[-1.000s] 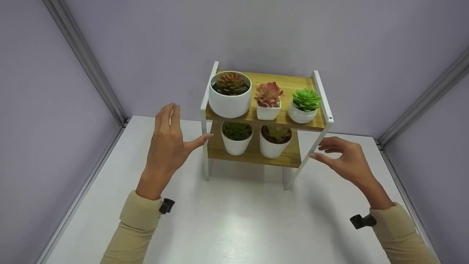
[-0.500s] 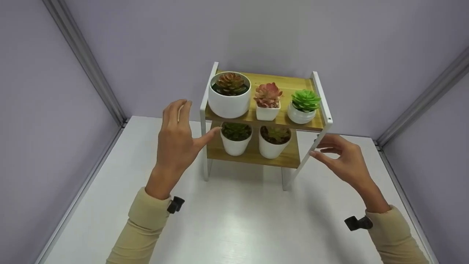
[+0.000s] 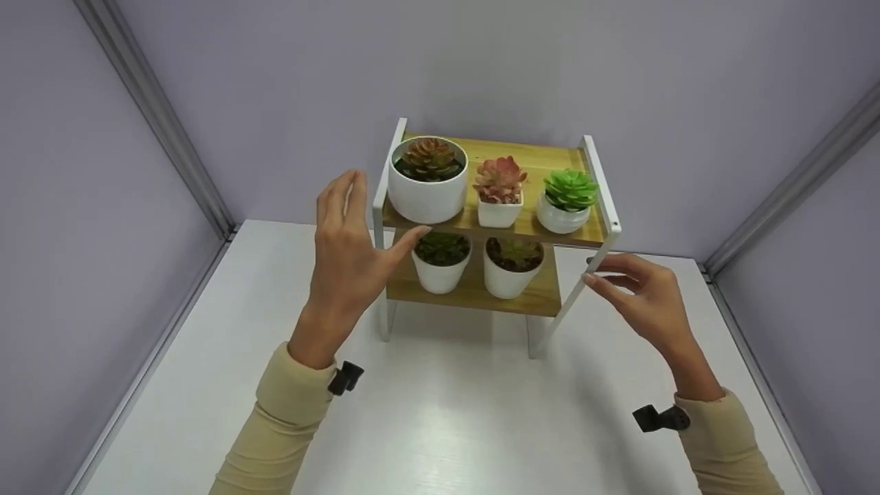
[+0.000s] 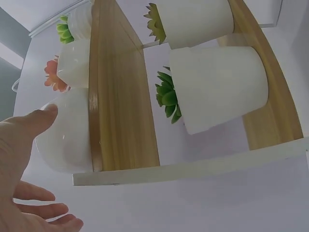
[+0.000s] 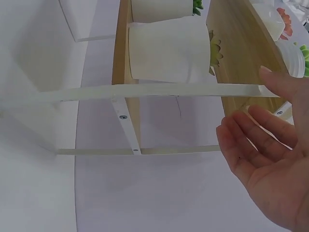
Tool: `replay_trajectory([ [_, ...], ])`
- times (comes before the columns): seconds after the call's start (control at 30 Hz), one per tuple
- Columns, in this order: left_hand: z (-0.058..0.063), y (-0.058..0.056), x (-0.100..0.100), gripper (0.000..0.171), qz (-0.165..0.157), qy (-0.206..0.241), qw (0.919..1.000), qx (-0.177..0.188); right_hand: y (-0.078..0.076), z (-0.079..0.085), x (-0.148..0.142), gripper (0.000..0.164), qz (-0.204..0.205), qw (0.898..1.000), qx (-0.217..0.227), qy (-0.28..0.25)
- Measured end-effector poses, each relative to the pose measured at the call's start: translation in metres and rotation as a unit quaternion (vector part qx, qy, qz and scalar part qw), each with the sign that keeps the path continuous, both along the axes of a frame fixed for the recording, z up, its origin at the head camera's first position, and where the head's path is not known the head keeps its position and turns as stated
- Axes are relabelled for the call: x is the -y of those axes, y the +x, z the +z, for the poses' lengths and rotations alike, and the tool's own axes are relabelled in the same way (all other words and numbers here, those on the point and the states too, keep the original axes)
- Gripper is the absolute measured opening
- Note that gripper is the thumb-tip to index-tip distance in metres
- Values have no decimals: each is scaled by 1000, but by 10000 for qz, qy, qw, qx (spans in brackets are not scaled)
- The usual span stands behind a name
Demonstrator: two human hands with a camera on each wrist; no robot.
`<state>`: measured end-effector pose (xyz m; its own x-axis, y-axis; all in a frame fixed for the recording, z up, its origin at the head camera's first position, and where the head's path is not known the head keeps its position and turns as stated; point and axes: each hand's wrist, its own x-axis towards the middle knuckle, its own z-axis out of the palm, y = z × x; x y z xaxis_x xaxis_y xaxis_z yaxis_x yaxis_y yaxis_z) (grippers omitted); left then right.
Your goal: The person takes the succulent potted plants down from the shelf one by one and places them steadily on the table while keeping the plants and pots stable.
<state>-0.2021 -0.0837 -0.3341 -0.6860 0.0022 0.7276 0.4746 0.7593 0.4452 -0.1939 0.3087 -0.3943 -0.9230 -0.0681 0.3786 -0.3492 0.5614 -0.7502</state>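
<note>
A two-tier plant stand (image 3: 474, 308) with white side frames and wooden shelves holds potted succulents. On its top shelf stand a large round white pot (image 3: 426, 201) with a brown-red succulent, a small square pot (image 3: 498, 214) with a pink one, and a small round pot (image 3: 562, 218) with a green one. My left hand (image 3: 344, 265) is spread beside the large pot, thumb in front of it, fingers out to its left. At the stand's right front post (image 3: 574, 295), my right hand (image 3: 643, 289) has its thumb close by and its fingers loosely bent behind.
Two white pots, one with a dark green succulent (image 3: 443, 271) and one with a paler one (image 3: 510, 278), sit on the lower shelf. The stand rests on a white table (image 3: 440, 426), with grey panels (image 3: 495, 62) behind and at both sides.
My left hand has moved right and farther forward, its thumb now overlapping the stand's upper shelf edge. My right hand has shifted slightly up along the post. The pots keep their places on the stand.
</note>
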Motion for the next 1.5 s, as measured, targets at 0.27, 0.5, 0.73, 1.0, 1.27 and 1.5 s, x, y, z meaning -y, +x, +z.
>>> replay_trajectory([
  [0.27, 13, -3, -14, 95, -155, 250, 9996, -18, 3, -2, 6, 23, 114, 9989, 77, -448],
  [0.5, 21, -4, -28, 93, -177, 446, 9988, -22, 3, 1, 9, 21, 57, 9964, 20, -840],
  [0.73, 27, -6, -39, 99, 47, 546, 9979, 342, 1, 2, 13, 19, 19, 9920, -33, -1263],
  [1.0, 29, -8, -53, 108, 582, 419, 9960, 526, -1, 0, 18, 15, 68, 9858, -73, -1674],
  [1.27, 35, -10, -68, 121, 1185, 476, 9858, 1090, -1, -1, 19, 17, 110, 9809, -44, -1941],
  [1.5, 40, -15, -72, 124, 1225, 604, 9763, 1679, -1, -1, 17, 17, 119, 9816, 42, -1903],
])
